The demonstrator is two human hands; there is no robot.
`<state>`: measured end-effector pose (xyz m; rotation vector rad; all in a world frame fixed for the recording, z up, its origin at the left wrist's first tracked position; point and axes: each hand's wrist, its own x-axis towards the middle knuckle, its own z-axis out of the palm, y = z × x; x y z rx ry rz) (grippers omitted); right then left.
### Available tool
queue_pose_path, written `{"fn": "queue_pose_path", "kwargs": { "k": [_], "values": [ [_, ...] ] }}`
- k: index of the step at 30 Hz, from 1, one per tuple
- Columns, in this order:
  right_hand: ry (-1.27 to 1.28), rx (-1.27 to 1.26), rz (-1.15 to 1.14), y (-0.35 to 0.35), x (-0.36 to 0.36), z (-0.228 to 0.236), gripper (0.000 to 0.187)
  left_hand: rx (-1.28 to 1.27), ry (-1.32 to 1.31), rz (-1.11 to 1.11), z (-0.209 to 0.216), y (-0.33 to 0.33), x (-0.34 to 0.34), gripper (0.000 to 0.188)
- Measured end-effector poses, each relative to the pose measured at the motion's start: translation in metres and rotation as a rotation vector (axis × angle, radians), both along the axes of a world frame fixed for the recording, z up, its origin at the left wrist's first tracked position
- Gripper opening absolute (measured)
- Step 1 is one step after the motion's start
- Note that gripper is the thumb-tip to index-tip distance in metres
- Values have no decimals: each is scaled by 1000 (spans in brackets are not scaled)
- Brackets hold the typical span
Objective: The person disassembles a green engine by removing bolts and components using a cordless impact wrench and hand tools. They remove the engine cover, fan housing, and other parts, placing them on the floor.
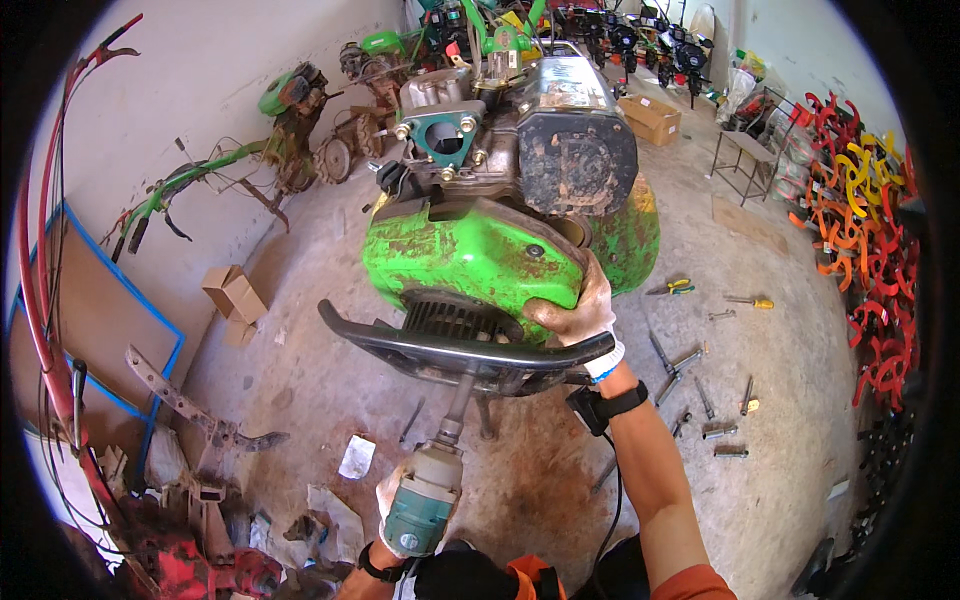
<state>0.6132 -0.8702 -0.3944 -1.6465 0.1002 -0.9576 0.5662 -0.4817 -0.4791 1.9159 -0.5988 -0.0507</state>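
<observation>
A dirty green engine cover (470,255) sits on the engine in front of me, with a black recoil grille (455,318) low on its face. My gloved right hand (585,312) grips the cover's right edge, thumb in front and fingers partly hidden behind. A curved black bumper bar (470,352) crosses below it. In my gloved left hand (392,500) is a teal and grey impact wrench (425,510), mostly hiding that hand. Its long socket extension (458,408) points up behind the bar toward the engine; the tip is hidden.
Sockets (718,432), screwdrivers and yellow-green pliers (680,287) lie on the floor at right. Red and orange tiller blades (860,250) line the right wall. Cardboard boxes (235,293), a metal stool (745,150) and other machines (290,130) stand around. Red machine parts (200,560) crowd the lower left.
</observation>
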Motion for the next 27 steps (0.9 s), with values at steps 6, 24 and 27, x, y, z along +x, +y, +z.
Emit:
{"fn": "queue_pose_path", "kwargs": {
  "k": [6,24,27],
  "values": [
    [-118,-121,-98,0,-1,4,89,-133,644,-71,-25,42,1,35],
    [-113,-59,183,-16,17,27,98,486,-330,-249,-41,108,-6,43],
    [-234,-198,139,-20,13,16,79,560,-304,-136,-40,111,0,46]
  ]
}}
